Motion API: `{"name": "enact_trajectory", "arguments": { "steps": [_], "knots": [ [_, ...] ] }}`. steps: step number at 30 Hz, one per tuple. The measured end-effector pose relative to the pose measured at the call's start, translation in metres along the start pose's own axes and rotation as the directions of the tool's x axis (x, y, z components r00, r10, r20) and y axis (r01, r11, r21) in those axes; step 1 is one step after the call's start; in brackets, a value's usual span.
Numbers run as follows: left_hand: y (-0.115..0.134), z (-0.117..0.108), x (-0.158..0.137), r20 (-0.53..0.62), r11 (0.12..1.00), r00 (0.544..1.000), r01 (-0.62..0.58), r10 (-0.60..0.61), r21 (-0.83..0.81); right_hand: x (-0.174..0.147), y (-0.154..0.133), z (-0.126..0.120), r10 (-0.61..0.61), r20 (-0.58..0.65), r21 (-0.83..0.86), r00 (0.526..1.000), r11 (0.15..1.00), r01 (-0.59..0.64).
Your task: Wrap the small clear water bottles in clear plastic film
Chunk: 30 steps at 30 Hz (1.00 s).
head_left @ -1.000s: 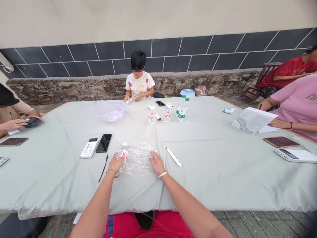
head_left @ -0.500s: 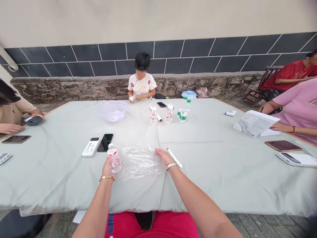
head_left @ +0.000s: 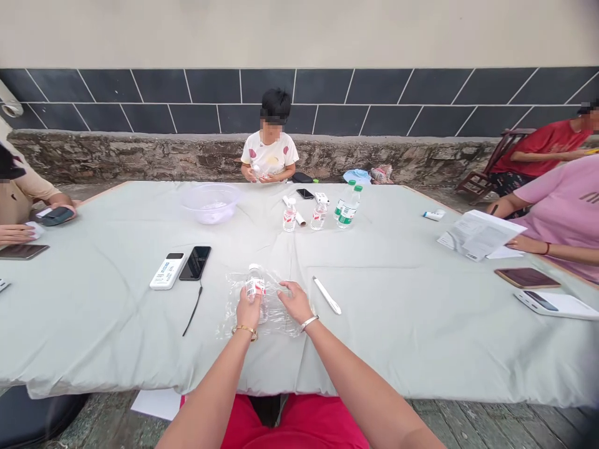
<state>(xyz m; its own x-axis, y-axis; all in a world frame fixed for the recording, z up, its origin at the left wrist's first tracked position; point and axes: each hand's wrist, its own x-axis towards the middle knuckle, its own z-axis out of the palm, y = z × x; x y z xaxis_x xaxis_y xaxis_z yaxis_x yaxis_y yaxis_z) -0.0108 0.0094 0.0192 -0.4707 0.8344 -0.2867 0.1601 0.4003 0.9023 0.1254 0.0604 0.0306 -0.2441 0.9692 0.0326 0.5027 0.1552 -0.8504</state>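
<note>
My left hand (head_left: 249, 307) is wrapped round a small clear water bottle (head_left: 256, 287) with a white cap and a red-and-white label. The bottle is over a flat sheet of clear plastic film (head_left: 234, 312), tilted slightly. Just right of the bottle, my right hand (head_left: 294, 302) is at the film's right side, fingers apart and holding nothing. A white pen-shaped utility knife (head_left: 326, 295) lies to the right of that hand.
Left of the film lie a white power bank (head_left: 167, 272) and a black phone (head_left: 195, 263) with a strap. Farther back are a clear basin (head_left: 210, 209), two small bottles (head_left: 319, 216), a cardboard tube (head_left: 300, 219) and green-capped bottles (head_left: 349, 209). People sit around the table (head_left: 397, 349).
My left hand has carried the bottle rightward from beside the film to over it. My right hand has shifted slightly left, nearer the bottle.
</note>
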Motion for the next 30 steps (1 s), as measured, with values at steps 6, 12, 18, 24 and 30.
{"name": "enact_trajectory", "arguments": {
  "steps": [6,12,18,24,30],
  "knots": [
    [-0.001,0.001,-0.004,0.132,0.924,0.979,-0.193,0.157,0.330,-0.014,-0.026,0.025,-0.037,0.035,-0.333,0.999,0.942,0.047],
    [-0.011,-0.044,0.001,-0.061,0.769,0.990,-0.061,0.128,0.637,0.000,-0.028,-0.004,0.005,-0.058,-0.557,0.998,0.830,-0.036],
    [-0.007,-0.050,0.008,-0.094,0.683,0.992,0.013,0.082,0.731,0.013,-0.020,-0.014,0.081,0.007,-0.574,0.997,0.817,-0.062],
    [-0.020,-0.059,0.023,0.083,0.752,0.994,-0.104,0.066,0.651,0.017,0.006,-0.026,0.138,-0.129,-0.595,0.982,0.782,-0.188],
    [-0.032,-0.086,0.029,0.155,0.789,0.984,-0.165,0.089,0.592,0.026,0.026,-0.046,0.268,-0.056,-0.183,0.962,0.944,-0.274]
  ]
}}
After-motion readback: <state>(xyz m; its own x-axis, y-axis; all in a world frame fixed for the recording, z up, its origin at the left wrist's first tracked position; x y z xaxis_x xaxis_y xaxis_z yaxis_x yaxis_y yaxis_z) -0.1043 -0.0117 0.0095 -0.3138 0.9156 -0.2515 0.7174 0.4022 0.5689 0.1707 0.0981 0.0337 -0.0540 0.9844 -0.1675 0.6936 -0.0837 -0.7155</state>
